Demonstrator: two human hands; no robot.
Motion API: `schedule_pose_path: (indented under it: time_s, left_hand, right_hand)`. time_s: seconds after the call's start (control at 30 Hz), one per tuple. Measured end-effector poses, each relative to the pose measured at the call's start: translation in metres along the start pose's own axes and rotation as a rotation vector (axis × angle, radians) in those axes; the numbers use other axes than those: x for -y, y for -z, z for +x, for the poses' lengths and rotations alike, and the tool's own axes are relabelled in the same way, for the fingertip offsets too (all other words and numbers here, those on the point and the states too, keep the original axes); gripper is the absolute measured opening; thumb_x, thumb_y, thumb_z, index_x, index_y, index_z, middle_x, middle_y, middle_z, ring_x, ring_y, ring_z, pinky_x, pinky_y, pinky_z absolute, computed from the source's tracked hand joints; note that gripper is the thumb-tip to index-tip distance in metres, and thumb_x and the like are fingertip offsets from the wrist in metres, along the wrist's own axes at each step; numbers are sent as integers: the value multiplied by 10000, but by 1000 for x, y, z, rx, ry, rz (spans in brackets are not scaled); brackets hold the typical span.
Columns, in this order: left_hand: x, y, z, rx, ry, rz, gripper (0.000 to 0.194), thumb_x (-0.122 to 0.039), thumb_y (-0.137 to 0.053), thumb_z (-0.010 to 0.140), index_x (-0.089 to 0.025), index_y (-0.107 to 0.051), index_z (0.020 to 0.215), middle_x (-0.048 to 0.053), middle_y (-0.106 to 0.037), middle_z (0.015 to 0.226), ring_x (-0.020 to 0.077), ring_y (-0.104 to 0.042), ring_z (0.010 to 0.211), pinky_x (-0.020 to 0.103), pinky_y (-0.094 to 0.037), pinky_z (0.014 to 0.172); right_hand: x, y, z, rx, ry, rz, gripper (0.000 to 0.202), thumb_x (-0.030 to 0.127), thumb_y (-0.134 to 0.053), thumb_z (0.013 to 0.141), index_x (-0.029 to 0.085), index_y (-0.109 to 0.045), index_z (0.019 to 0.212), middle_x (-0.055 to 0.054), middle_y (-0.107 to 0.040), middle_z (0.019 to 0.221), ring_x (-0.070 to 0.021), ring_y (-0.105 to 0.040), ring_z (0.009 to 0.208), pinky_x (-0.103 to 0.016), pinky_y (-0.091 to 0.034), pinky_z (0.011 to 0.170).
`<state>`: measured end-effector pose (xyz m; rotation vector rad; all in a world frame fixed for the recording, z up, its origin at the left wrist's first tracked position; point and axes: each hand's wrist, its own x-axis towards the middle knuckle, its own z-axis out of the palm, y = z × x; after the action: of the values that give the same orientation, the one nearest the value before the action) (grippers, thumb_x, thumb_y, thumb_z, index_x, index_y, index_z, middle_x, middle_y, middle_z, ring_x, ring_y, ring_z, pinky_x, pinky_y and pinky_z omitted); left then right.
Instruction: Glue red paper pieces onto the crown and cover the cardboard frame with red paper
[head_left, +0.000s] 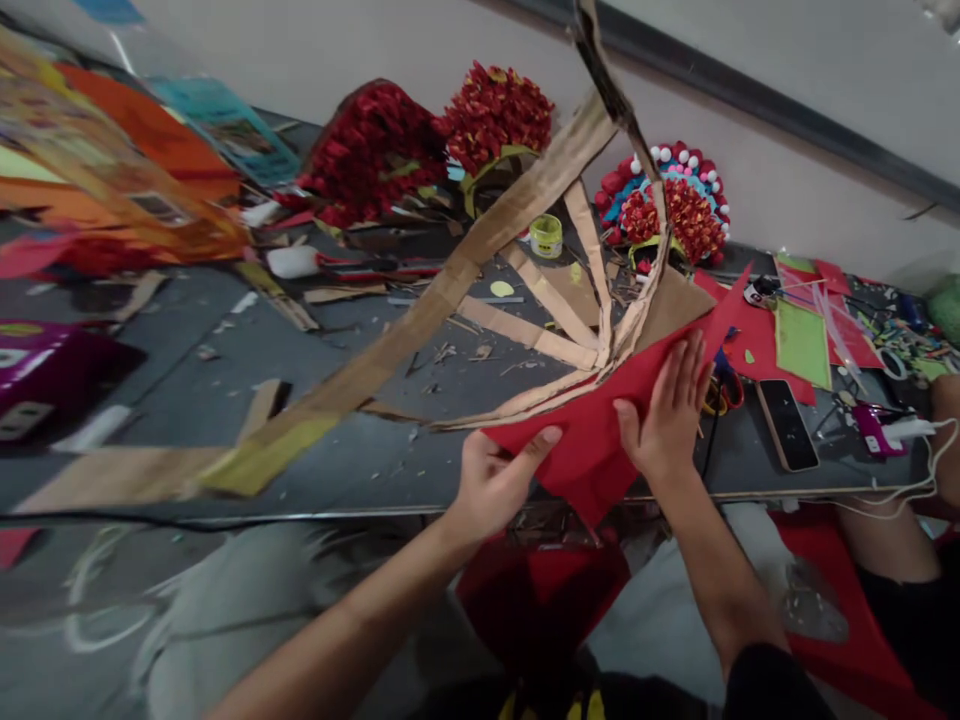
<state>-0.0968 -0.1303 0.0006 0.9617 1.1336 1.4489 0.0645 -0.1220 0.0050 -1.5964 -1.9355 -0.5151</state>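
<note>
A large curved cardboard frame (461,268), with several strips fanning out like spokes, rises over the table in front of me. Along its near curved edge lies a red sheet (592,440), paper or felt. My left hand (499,482) pinches the sheet's left end, thumb on top and fingers partly hidden behind. Flat on the sheet's right part rests my right hand (667,415), its fingers stretched out and the thumb apart. The sheet's lower corner hangs past the table's front edge.
Red tufted headdress-like pieces (499,115) stand along the wall. A phone (787,425) and scissors (724,390) lie to the right, near another person's arm (892,540). Leftward are a purple box (56,380), a clear bottle (202,110) and cardboard scraps.
</note>
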Motion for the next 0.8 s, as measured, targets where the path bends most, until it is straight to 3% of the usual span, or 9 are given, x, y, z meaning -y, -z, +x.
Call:
schedule_pose_path:
  time_s: [0.07,0.2,0.33,0.43,0.5,0.63,0.73,0.8]
  left_hand:
    - [1,-1,-1,-4,-13,11,256,-374,-807,638,-168,-704,748,42,-703,694,216,-666,720,306,-564,758]
    - [3,-2,-1,10,9,-58,291,-399,-782,665,-175,-712,836,51,-724,779,220,-676,826,320,-552,833]
    - [2,-4,0,-30,22,-78,292,-396,-781,665,-173,-706,837,58,-735,831,201,-679,813,305,-552,823]
    - [-4,-6,1,-90,73,-110,306,-412,-791,630,-165,-701,785,54,-736,809,177,-677,744,271,-561,750]
    - [-9,-8,3,-106,64,-146,300,-403,-796,616,-173,-700,783,44,-735,813,176,-679,774,274,-557,785]
    - [-11,-7,4,-102,13,-148,257,-371,-791,639,-177,-707,784,41,-737,852,173,-674,815,295,-538,861]
    - [-9,-5,7,-140,55,-153,268,-371,-797,619,-163,-694,754,34,-727,773,167,-671,747,278,-551,787]
    - [-7,-5,8,-153,69,-175,286,-386,-794,619,-155,-678,743,34,-717,752,173,-669,730,284,-553,759]
  right_hand:
    - [8,-2,-3,22,19,14,865,527,-383,893,46,-7,1505,-232,-219,1551,-333,-74,1478,-581,-184,1146]
    - [22,-8,-10,46,235,31,779,514,-431,879,138,-169,1509,-128,-342,1527,-268,-36,1488,-514,-89,1192]
    - [23,-10,-12,119,122,11,783,526,-420,877,95,-209,1496,-159,-354,1515,-286,-64,1484,-521,-97,1188]
    - [26,-13,-17,143,238,40,765,537,-413,876,124,-231,1493,-136,-374,1511,-255,-92,1483,-487,-73,1197]
    - [27,-15,-18,136,310,54,711,532,-397,886,184,-257,1490,-90,-404,1501,-225,-133,1477,-458,-56,1203]
    - [26,-16,-14,160,143,-4,730,537,-358,900,95,-277,1476,-158,-379,1503,-278,-172,1466,-496,-80,1191]
    - [28,-15,-13,206,285,60,703,528,-354,907,142,-258,1487,-122,-391,1505,-249,-196,1462,-460,-107,1194]
    - [27,-15,-13,224,282,56,676,512,-342,918,170,-243,1493,-102,-399,1503,-242,-221,1454,-464,-112,1193]
